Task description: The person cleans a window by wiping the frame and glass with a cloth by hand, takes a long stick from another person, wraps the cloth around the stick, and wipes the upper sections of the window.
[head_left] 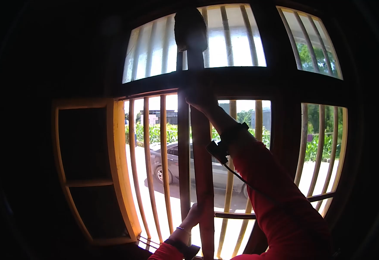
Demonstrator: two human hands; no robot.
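A long-handled tool with a dark, rounded, rough-edged head [190,30] stands upright before the window. Its head is against the upper pane in view; whether it touches the glass I cannot tell. The thick reddish-brown handle [203,173] runs down past the bottom of the view. High on the handle, my right hand [202,99] is closed round it, mostly in shadow. Lower down, my left hand [193,214] also grips the handle, its fingers partly hidden. Both wrists carry dark bands, and a cable runs along the right sleeve.
Vertical bars [147,160] line the window outside. An open wooden casement [111,173] swings in at left. A dark crossbar [241,82] divides upper and lower panes. Beyond the bars are a parked grey car [217,171] and green plants [172,133]. The surrounding room is very dark.
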